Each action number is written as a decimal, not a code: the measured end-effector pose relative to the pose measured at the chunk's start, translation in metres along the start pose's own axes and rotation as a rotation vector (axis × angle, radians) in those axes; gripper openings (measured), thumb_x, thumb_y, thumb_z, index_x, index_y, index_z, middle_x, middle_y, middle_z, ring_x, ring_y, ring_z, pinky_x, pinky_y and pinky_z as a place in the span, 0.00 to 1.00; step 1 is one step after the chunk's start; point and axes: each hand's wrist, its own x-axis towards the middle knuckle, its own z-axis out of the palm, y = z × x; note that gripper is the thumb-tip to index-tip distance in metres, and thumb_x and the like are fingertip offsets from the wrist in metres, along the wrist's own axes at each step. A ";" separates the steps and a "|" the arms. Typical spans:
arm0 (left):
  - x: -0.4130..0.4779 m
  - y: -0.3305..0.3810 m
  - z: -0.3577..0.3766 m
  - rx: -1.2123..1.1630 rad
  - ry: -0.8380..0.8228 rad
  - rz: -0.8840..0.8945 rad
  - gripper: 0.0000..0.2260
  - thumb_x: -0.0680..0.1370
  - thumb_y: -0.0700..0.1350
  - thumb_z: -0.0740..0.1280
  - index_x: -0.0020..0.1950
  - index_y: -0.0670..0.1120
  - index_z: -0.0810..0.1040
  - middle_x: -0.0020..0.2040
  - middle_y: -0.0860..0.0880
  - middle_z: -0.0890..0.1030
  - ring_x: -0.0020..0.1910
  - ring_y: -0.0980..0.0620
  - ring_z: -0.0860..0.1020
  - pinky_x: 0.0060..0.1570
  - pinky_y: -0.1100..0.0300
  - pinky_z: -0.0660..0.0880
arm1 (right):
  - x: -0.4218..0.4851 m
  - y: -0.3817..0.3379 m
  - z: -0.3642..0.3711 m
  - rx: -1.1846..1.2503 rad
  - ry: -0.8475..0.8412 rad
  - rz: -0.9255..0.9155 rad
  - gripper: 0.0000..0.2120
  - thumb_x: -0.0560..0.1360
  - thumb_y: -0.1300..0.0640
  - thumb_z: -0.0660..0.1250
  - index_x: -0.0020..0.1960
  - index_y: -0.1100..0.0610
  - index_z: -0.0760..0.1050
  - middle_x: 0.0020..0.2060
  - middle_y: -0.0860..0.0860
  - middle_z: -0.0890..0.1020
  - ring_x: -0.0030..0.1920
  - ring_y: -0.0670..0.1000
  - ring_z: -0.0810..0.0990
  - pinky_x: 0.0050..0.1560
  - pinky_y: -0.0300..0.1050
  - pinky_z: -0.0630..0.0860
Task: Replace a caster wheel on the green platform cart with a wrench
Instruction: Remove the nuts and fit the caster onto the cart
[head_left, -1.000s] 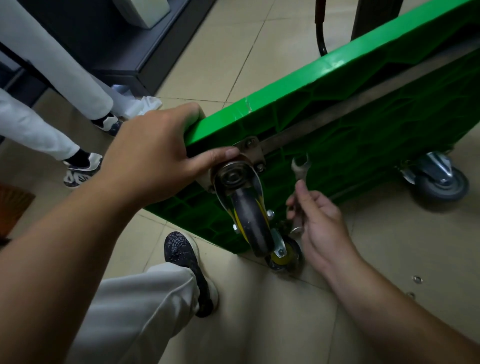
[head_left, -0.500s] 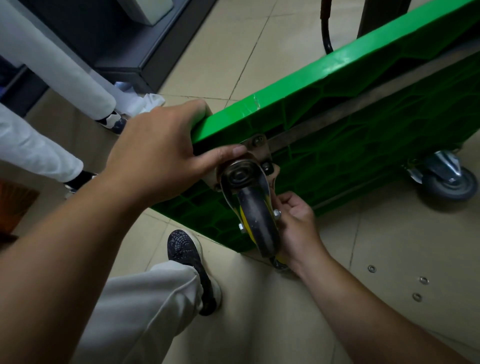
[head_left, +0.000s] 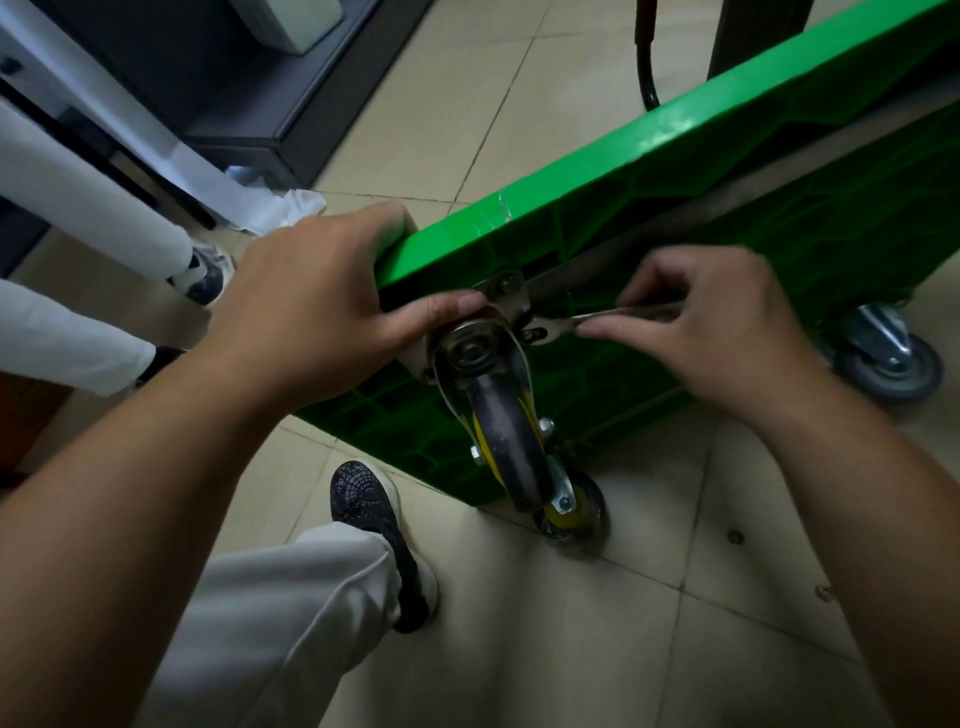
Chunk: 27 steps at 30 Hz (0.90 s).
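The caster wheel (head_left: 506, 431) hangs off the near-left corner of the green platform cart (head_left: 649, 156), which is tipped on its edge. My left hand (head_left: 311, 301) grips that corner, thumb against the mounting plate (head_left: 506, 291). My right hand (head_left: 717, 322) curls around the wrench (head_left: 587, 322), its head at a bolt just right of the plate.

I wear light grey trousers (head_left: 270, 623) and a dark knit shoe (head_left: 369, 514) with a pale web pattern and light sole. My arms (head_left: 130, 493) are bare to the left hand (head_left: 306, 312) and right hand (head_left: 727, 332).
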 end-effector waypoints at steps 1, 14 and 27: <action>0.000 0.000 0.000 -0.002 -0.001 -0.003 0.28 0.74 0.76 0.61 0.45 0.50 0.71 0.32 0.54 0.71 0.31 0.55 0.70 0.32 0.56 0.61 | 0.003 -0.007 -0.007 -0.129 0.013 -0.066 0.22 0.61 0.31 0.73 0.39 0.49 0.78 0.36 0.47 0.82 0.43 0.53 0.76 0.42 0.47 0.75; 0.000 0.004 -0.003 0.001 -0.015 -0.031 0.27 0.72 0.74 0.61 0.46 0.50 0.73 0.31 0.55 0.70 0.31 0.58 0.69 0.31 0.59 0.59 | -0.041 0.006 0.037 0.898 0.124 0.296 0.14 0.65 0.48 0.75 0.41 0.57 0.77 0.32 0.48 0.84 0.34 0.44 0.80 0.38 0.34 0.76; 0.000 -0.001 0.000 0.009 -0.003 -0.014 0.28 0.74 0.76 0.60 0.46 0.50 0.72 0.32 0.55 0.70 0.31 0.55 0.70 0.32 0.55 0.62 | -0.071 -0.013 0.130 1.251 0.162 0.607 0.14 0.65 0.50 0.76 0.39 0.58 0.74 0.32 0.55 0.80 0.33 0.52 0.77 0.37 0.46 0.73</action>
